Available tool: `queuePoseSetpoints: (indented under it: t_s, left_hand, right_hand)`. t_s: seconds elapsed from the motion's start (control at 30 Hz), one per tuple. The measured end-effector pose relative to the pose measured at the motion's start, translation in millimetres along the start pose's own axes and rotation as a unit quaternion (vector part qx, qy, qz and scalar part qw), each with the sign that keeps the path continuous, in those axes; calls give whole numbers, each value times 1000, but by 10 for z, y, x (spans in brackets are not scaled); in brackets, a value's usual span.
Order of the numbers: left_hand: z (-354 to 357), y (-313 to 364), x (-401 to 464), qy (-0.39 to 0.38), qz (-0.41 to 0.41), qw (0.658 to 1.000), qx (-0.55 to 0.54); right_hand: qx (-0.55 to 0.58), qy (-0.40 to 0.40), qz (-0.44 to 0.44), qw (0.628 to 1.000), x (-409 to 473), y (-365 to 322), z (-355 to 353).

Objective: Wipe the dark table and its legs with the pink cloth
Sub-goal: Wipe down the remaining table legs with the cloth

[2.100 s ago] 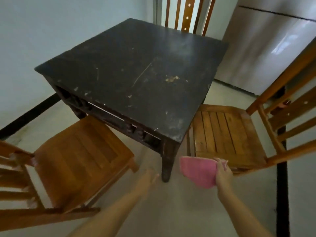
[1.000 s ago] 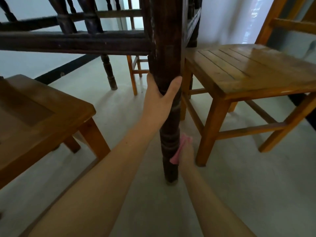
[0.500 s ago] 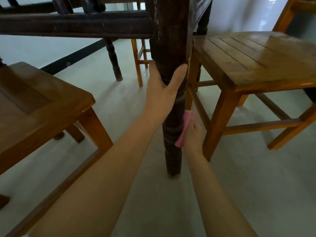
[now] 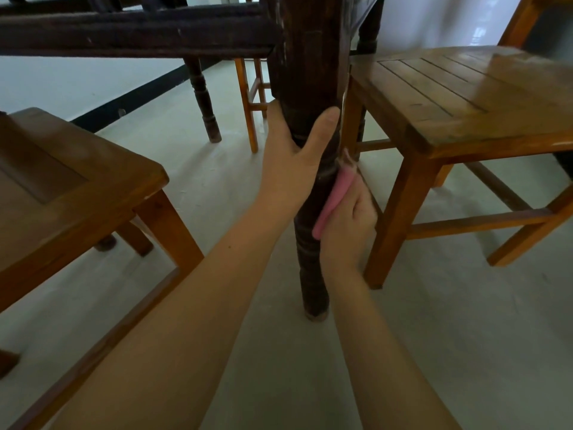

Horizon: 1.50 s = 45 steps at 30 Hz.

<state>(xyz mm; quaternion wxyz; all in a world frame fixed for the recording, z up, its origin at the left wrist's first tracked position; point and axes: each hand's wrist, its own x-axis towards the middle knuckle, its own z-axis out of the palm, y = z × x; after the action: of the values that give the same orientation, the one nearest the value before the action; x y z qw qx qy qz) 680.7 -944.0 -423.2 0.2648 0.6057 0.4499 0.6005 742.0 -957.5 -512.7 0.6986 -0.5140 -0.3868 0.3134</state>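
Observation:
I am low down beside the dark table's near leg [image 4: 310, 268], a turned wooden post that runs from the frame [image 4: 139, 34] down to the floor. My left hand [image 4: 294, 162] grips the leg's upper part, thumb on the right side. My right hand [image 4: 347, 228] holds the pink cloth [image 4: 333, 198] pressed against the leg's right side at mid height. Most of the cloth is hidden between hand and leg. The tabletop is out of view.
A wooden chair [image 4: 465, 97] stands close on the right, its front leg [image 4: 400, 212] right beside my right hand. Another wooden chair [image 4: 62, 193] sits at the left. A far table leg [image 4: 203, 97] and a third chair's legs [image 4: 249, 97] stand behind. The floor is pale.
I dropped from above the table to floor level. My left hand took hold of the leg. Over the last second my right hand slid the cloth upward along the leg.

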Motion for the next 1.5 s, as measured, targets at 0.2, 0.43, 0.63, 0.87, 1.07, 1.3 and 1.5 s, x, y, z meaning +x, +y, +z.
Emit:
queuePoseSetpoints:
  t_s: [0.2, 0.43, 0.63, 0.87, 1.07, 1.3, 1.5]
  left_hand:
    - [15, 6, -7, -2, -5, 1000, -1]
    - [-14, 34, -10, -1, 0, 1000, 6]
    - [-9, 14, 6, -2, -8, 1000, 1]
    - [17, 28, -3, 5, -10, 1000, -3]
    - [2, 14, -25, 9, -7, 1000, -1]
    - [1, 4, 17, 15, -2, 1000, 6]
    - [1, -32, 17, 16, 10, 1000, 9]
  right_hand:
    - [-14, -60, 143, 988, -102, 309, -256]
    - [-8, 16, 32, 999, 181, -166, -36]
    - [-17, -73, -124, 989, -137, 140, 2]
    - [-124, -102, 169, 972, -297, 812, -459]
    - [-57, -139, 109, 983, -64, 55, -243]
    - [13, -84, -25, 996, -91, 36, -82]
    - [-144, -96, 312, 934, -417, 1178, -536]
